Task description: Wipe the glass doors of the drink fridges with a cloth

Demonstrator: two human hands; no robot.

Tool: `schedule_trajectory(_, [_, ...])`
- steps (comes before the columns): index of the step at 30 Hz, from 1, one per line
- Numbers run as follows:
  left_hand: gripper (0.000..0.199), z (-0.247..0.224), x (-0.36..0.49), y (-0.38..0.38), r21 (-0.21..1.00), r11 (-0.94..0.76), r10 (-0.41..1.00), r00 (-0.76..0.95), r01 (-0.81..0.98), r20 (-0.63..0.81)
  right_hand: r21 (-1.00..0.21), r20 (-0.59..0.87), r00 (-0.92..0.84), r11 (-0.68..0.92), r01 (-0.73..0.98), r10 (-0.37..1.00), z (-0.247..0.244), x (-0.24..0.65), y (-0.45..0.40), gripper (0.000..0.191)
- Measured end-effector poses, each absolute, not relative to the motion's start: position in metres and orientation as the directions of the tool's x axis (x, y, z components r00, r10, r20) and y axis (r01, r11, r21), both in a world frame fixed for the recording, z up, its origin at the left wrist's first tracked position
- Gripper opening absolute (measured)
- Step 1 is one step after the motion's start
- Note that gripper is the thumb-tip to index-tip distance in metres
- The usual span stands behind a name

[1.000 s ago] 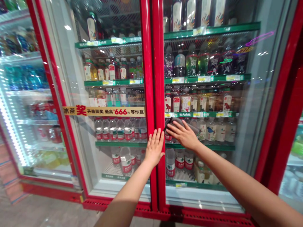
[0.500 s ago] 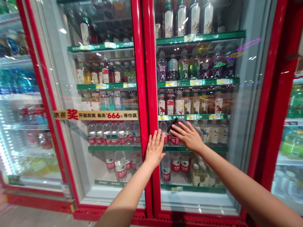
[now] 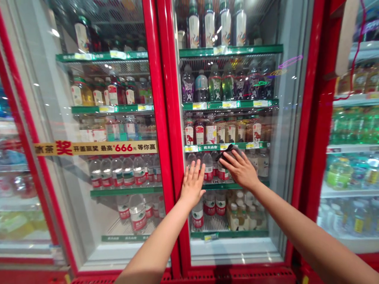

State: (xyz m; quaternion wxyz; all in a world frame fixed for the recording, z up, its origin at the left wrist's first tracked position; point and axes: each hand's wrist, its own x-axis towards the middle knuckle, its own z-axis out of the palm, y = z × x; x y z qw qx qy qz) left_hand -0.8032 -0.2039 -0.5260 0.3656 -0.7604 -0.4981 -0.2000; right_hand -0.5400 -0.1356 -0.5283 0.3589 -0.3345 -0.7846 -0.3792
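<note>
R hand (image 3: pixel 240 169) on crumpled dark cloth (image 3: pixel 232 152) vs smooth glass; L hand (image 3: pixel 192 185) flat, fingers slightly spread

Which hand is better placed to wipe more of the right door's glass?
Right, probably: the right hand has the cloth under its fingers, on the glass. The left hand lies by the red frame, no cloth visible.

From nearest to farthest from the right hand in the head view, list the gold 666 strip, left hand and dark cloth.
1. Dark cloth: under the right hand.
2. Left hand: to its left.
3. Gold 666 strip: farthest left, across the left door.
</note>
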Motion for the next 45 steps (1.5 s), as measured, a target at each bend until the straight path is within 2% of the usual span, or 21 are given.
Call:
schedule_trajectory(2, [0.132, -0.525, -0.795, -0.200, -0.358, -0.251, 0.599, 0.435, 0.899, 0.673, 0.257, 0.875, -0.395, 0.423, 0.869, 0.280, -0.528, -0.540, -0.136, 0.062])
schedule_trajectory(4, [0.134, -0.528, -0.790, -0.197, -0.350, -0.258, 0.593, 0.434, 0.900, 0.679, 0.274, 0.872, -0.410, 0.426, 0.862, 0.268, -0.552, -0.542, -0.139, 0.063])
schedule_trajectory(7, [0.136, -0.537, -0.786, -0.196, -0.319, -0.263, 0.599, 0.414, 0.910, 0.685, 0.478, 0.753, -0.637, 0.528, 0.702, 0.166, -0.595, -0.543, -0.145, 0.062])
schedule_trajectory(10, [0.134, -0.541, -0.782, -0.193, -0.293, -0.266, 0.601, 0.396, 0.918, 0.694, 0.611, 0.606, -0.792, 0.595, 0.522, 0.073, -0.593, -0.539, -0.143, 0.060])
schedule_trajectory(12, [0.133, -0.540, -0.777, -0.191, -0.289, -0.268, 0.596, 0.394, 0.919, 0.699, 0.560, 0.654, -0.747, 0.586, 0.585, 0.120, -0.567, -0.532, -0.138, 0.062])
schedule_trajectory(15, [0.132, -0.535, -0.771, -0.188, -0.298, -0.280, 0.587, 0.409, 0.913, 0.699, 0.327, 0.842, -0.481, 0.479, 0.815, 0.243, -0.539, -0.520, -0.130, 0.064])
schedule_trajectory(17, [0.131, -0.534, -0.770, -0.188, -0.300, -0.288, 0.579, 0.415, 0.909, 0.702, 0.163, 0.917, -0.286, 0.394, 0.904, 0.277, -0.550, -0.513, -0.129, 0.067])
schedule_trajectory(19, [0.131, -0.534, -0.771, -0.188, -0.300, -0.293, 0.572, 0.417, 0.908, 0.706, 0.081, 0.942, -0.187, 0.353, 0.932, 0.278, -0.581, -0.512, -0.132, 0.071])
schedule_trajectory(20, [0.131, -0.534, -0.772, -0.188, -0.303, -0.293, 0.570, 0.421, 0.907, 0.706, 0.089, 0.943, -0.193, 0.353, 0.932, 0.272, -0.598, -0.513, -0.134, 0.074])
schedule_trajectory(22, [0.131, -0.534, -0.770, -0.188, -0.323, -0.294, 0.565, 0.436, 0.900, 0.701, 0.241, 0.900, -0.363, 0.417, 0.876, 0.241, -0.620, -0.518, -0.137, 0.073])
schedule_trajectory(24, [0.127, -0.533, -0.764, -0.186, -0.347, -0.295, 0.557, 0.456, 0.890, 0.694, 0.367, 0.836, -0.507, 0.472, 0.802, 0.211, -0.619, -0.521, -0.137, 0.070])
schedule_trajectory(25, [0.125, -0.532, -0.759, -0.185, -0.357, -0.297, 0.554, 0.465, 0.886, 0.691, 0.383, 0.823, -0.528, 0.481, 0.789, 0.211, -0.610, -0.521, -0.135, 0.068])
schedule_trajectory(27, [0.122, -0.529, -0.749, -0.181, -0.374, -0.303, 0.550, 0.482, 0.876, 0.682, 0.317, 0.855, -0.460, 0.458, 0.830, 0.242, -0.589, -0.513, -0.128, 0.065])
schedule_trajectory(29, [0.122, -0.528, -0.738, -0.178, -0.394, -0.312, 0.547, 0.503, 0.864, 0.669, 0.184, 0.909, -0.311, 0.403, 0.897, 0.277, -0.578, -0.502, -0.123, 0.065])
schedule_trajectory(32, [0.123, -0.529, -0.726, -0.174, -0.420, -0.322, 0.547, 0.529, 0.849, 0.650, -0.011, 0.956, -0.081, 0.309, 0.951, 0.282, -0.600, -0.491, -0.122, 0.073])
schedule_trajectory(34, [0.124, -0.532, -0.718, -0.171, -0.426, -0.324, 0.556, 0.534, 0.845, 0.637, -0.026, 0.956, -0.060, 0.284, 0.958, 0.289, -0.623, -0.491, -0.128, 0.078])
schedule_trajectory(36, [0.127, -0.533, -0.707, -0.168, -0.429, -0.333, 0.568, 0.542, 0.840, 0.619, 0.072, 0.934, -0.176, 0.317, 0.946, 0.312, -0.631, -0.492, -0.132, 0.080])
schedule_trajectory(38, [0.130, -0.533, -0.696, -0.164, -0.423, -0.347, 0.573, 0.547, 0.837, 0.611, 0.151, 0.905, -0.275, 0.362, 0.920, 0.323, -0.617, -0.486, -0.131, 0.078])
schedule_trajectory(39, [0.132, -0.533, -0.690, -0.162, -0.417, -0.354, 0.571, 0.547, 0.837, 0.613, 0.146, 0.906, -0.273, 0.369, 0.918, 0.322, -0.605, -0.479, -0.128, 0.077])
schedule_trajectory(42, [0.136, -0.531, -0.678, -0.158, -0.407, -0.360, 0.563, 0.543, 0.839, 0.623, 0.012, 0.946, -0.123, 0.348, 0.938, 0.300, -0.575, -0.447, -0.116, 0.078])
schedule_trajectory(45, [0.139, -0.530, -0.674, -0.154, -0.411, -0.362, 0.561, 0.547, 0.837, 0.621, -0.153, 0.960, 0.062, 0.325, 0.933, 0.273, -0.592, -0.425, -0.114, 0.083])
